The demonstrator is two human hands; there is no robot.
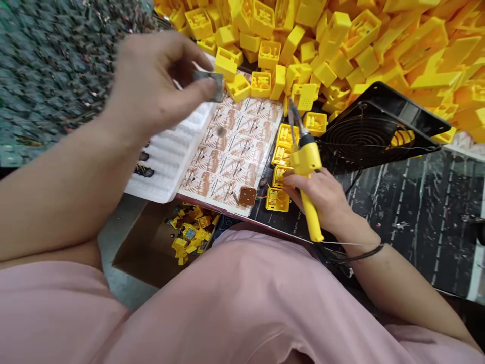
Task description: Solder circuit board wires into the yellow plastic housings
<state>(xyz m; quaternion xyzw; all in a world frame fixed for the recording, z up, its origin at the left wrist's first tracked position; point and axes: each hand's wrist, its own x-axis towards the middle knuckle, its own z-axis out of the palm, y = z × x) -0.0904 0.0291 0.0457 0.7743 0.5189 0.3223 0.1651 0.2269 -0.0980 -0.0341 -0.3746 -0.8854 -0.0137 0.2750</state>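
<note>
My left hand (159, 83) pinches a small grey-green square board (216, 87) between thumb and fingers, raised over the printed sheet (242, 136). A yellow soldering iron (310, 207) rests in my right hand (324, 194), its metal tip upward. The fingertips of that hand are at one of several open yellow housings (278, 199) standing in a column on the bench. Beside the nearest housing lies a brown circuit board (247, 196), joined to it by thin wires.
Yellow housings (269, 53) are heaped along the back. A black fan (364, 131) stands at right on the dark bench mat (409, 212). Many green boards (49, 76) pile up at left. A white foam tray (170, 167) holds small dark parts; below is a cardboard box (140, 242) with yellow pieces.
</note>
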